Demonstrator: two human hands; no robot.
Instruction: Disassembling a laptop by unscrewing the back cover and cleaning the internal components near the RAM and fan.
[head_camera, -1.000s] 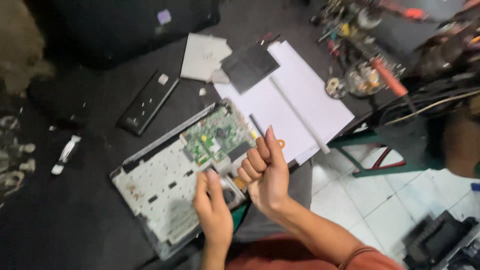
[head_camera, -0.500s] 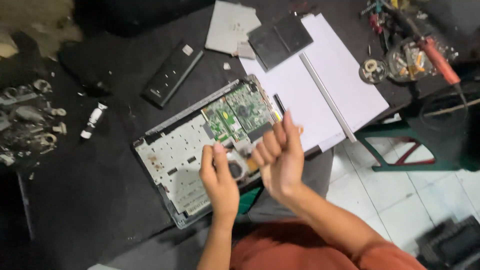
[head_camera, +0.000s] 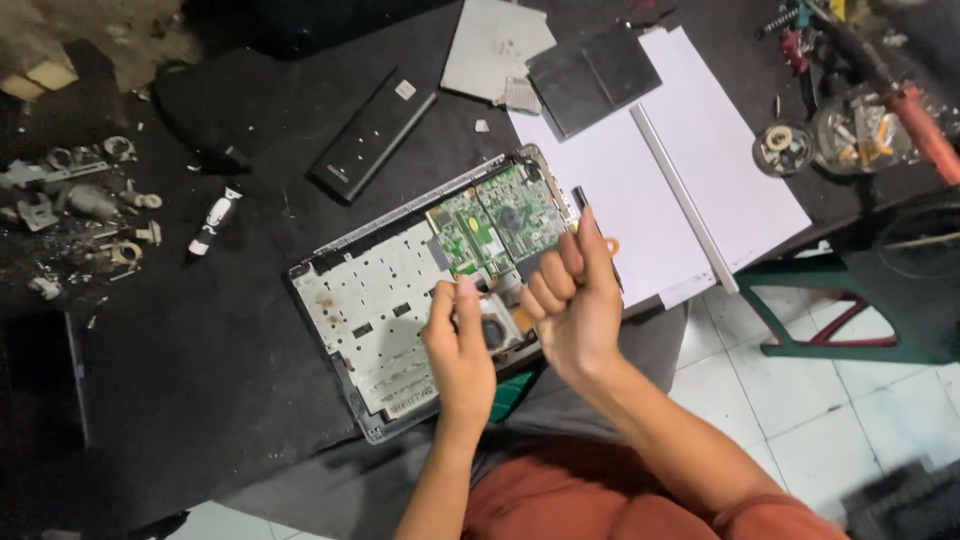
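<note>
An opened laptop base (head_camera: 375, 300) lies on the black table, its grey inner frame and green circuit board (head_camera: 500, 225) bared. My left hand (head_camera: 460, 350) rests over the near right part of the base, fingers pressed together beside the round fan (head_camera: 492, 332). What they pinch is hidden. My right hand (head_camera: 575, 295) is curled in a fist just right of it, above the board's edge. A small orange tool end (head_camera: 611, 244) sticks out beside its fingers.
A black battery bar (head_camera: 372, 135) and a small white-black piece (head_camera: 215, 215) lie left of the base. White sheets (head_camera: 690, 170), dark panels (head_camera: 590, 75) and a grey cover (head_camera: 495, 45) lie behind. Metal scraps (head_camera: 80, 200) sit far left, tools and jars (head_camera: 860, 130) far right.
Both hands stay over the same corner of the laptop base; the right fist has risen slightly. The view has shifted, so the base sits more central.
</note>
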